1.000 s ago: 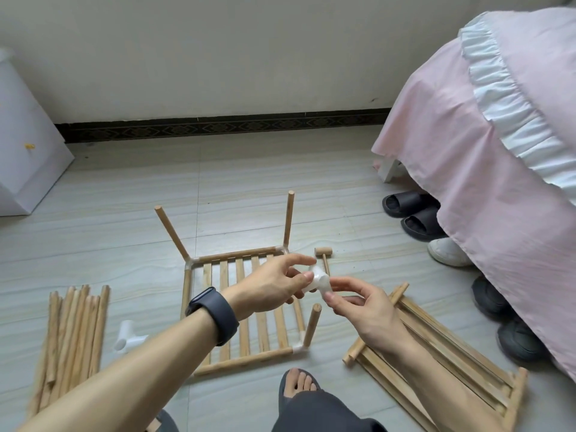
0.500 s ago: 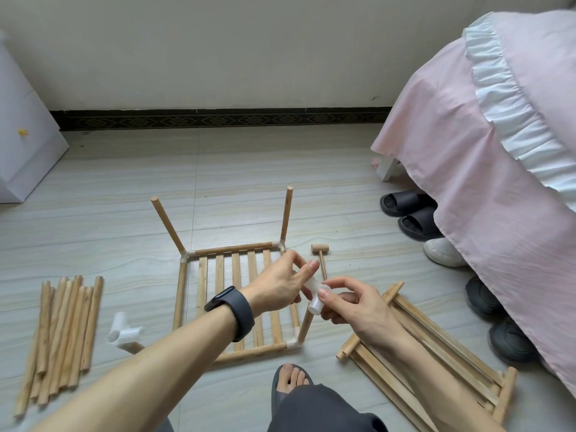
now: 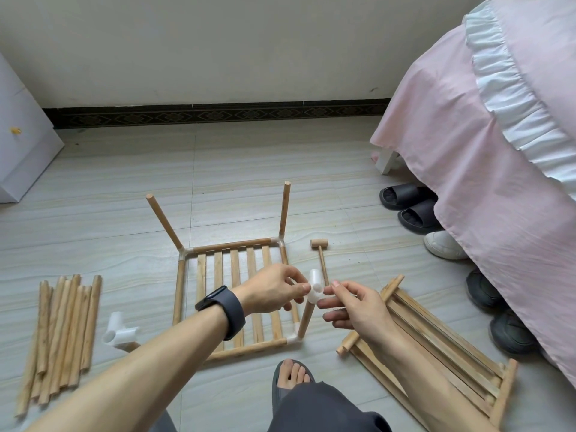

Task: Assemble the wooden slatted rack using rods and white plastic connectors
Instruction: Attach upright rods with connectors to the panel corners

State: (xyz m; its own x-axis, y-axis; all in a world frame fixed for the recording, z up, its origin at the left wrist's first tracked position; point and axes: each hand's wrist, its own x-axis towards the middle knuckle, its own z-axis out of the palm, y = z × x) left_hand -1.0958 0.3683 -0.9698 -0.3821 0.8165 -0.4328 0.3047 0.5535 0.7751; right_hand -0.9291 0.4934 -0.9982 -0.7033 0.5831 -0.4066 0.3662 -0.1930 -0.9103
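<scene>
Hands meet above the near right corner of the slatted panel [image 3: 237,275], which lies flat on the tiled floor [image 3: 124,182] with a rod standing up from three of its corners. The left hand [image 3: 274,288], a dark watch [image 3: 224,307] on its wrist, has its grip pinched on the left side of the white connector [image 3: 314,286]. The right hand [image 3: 355,307] closes its grip on the connector's right side with thumb and forefinger, its other fingers curled below. The connector sits on the top end of the near right rod [image 3: 307,316], which leans a little and is planted in the white corner piece at the panel's edge (how far the rod has gone into the connector cannot be told). The two far rods [image 3: 163,219] rise bare from the far corners. A small wooden mallet [image 3: 321,257] lies on the floor just beyond the hands. To the left lie a spare connector [image 3: 118,332] and, further out, a bundle of loose rods [image 3: 62,332]. A second slatted panel [image 3: 436,344] lies at an angle on the right, under the right forearm. Beyond it a bed with a pink cover [image 3: 483,151] overhangs dark slippers [image 3: 405,201] and a white shoe [image 3: 442,244]. A foot in a sandal [image 3: 291,375] shows at the bottom edge.
</scene>
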